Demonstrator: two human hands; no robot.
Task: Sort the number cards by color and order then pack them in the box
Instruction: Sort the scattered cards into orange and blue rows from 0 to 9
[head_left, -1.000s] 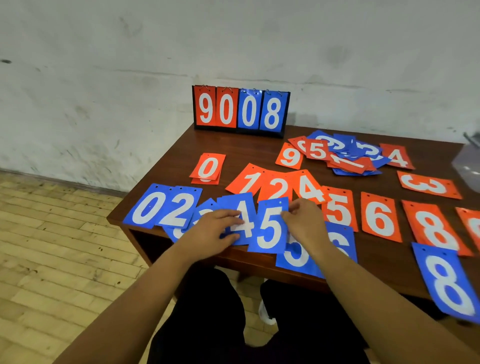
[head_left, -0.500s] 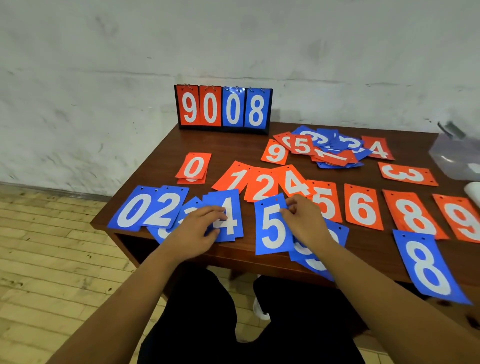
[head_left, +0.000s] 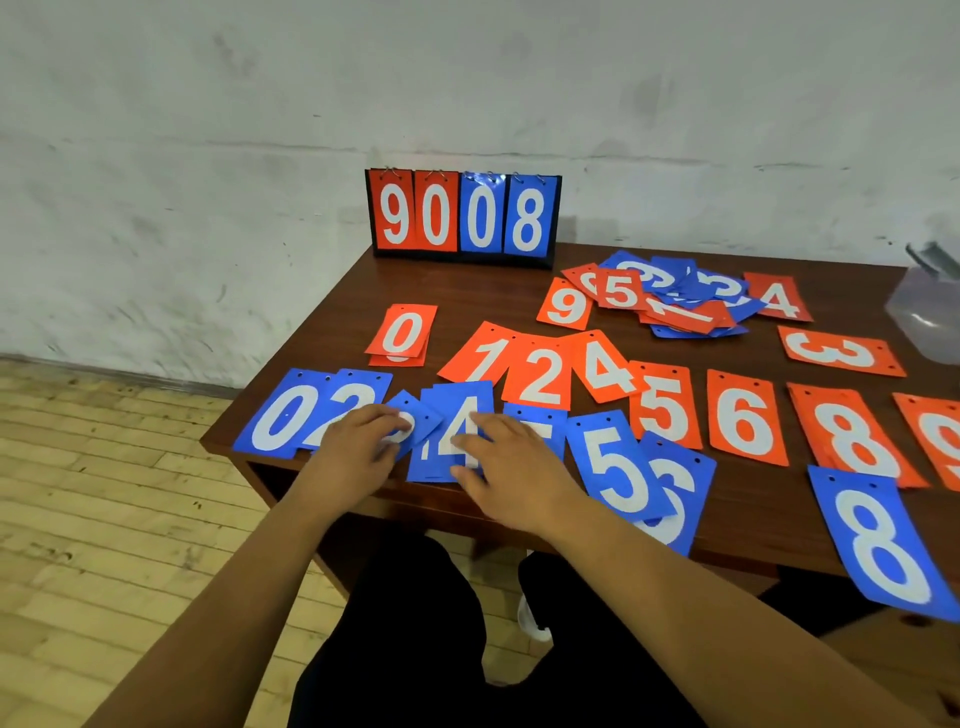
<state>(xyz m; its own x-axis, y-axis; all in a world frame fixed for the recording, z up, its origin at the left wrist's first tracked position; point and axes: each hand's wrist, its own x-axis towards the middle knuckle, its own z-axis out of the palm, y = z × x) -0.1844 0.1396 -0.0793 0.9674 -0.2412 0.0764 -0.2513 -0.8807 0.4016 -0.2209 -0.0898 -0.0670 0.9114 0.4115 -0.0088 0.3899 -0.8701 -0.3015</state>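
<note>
Blue 4 card (head_left: 457, 413) runs 12-to-6 (digit upright); right hand (head_left: 511, 467) presses it flat-fingered, left hand (head_left: 358, 444) rests relaxed on neighbouring blue cards (head_left: 422, 415) at 9 o'clock.

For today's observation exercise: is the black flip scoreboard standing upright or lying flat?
Upright. The black flip scoreboard stands on the brown wooden table by the wall, its face towards the camera, reading 9008.

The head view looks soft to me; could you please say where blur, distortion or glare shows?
Head view: light is even, without harsh shadows; the scoreboard is sharp; the left hand and right hand are slightly smeared; the wide lens stretches the blue 8 card at the right edge.
</note>
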